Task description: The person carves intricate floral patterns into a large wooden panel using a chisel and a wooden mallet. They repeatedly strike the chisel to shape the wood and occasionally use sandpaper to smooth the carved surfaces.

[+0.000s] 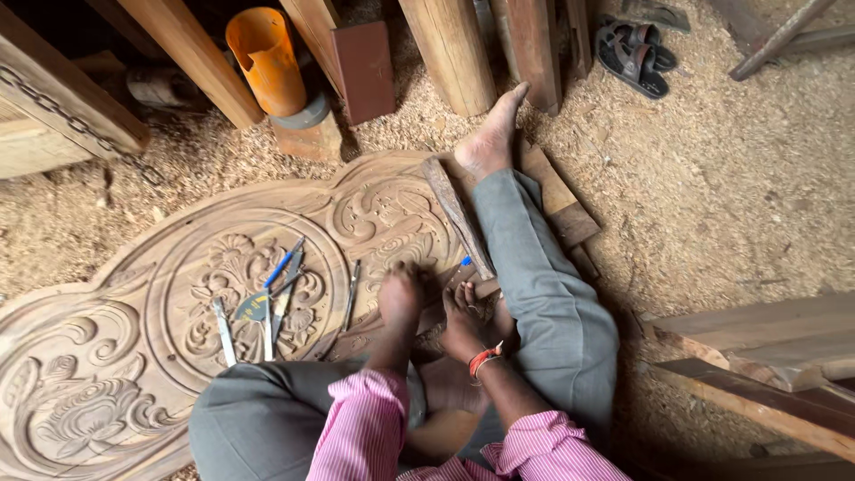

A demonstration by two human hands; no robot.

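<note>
A large carved wooden panel (134,356) with floral scrollwork lies on the sawdust floor in front of me. My left hand (401,298) is curled into a fist and presses on the panel's right part; whatever is inside it is hidden. My right hand (463,321), with an orange band at the wrist, rests beside it on the panel's edge with bent fingers. A small blue pen tip (465,261) shows just beyond it. A long wooden stick (454,214) lies next to my outstretched leg (534,267).
Several chisels and a blue pen (267,303) lie on the panel's round medallion. An orange plastic container (265,58), timber posts (450,49) and a chain (80,125) are at the back. Sandals (634,53) lie top right and planks (766,356) at right.
</note>
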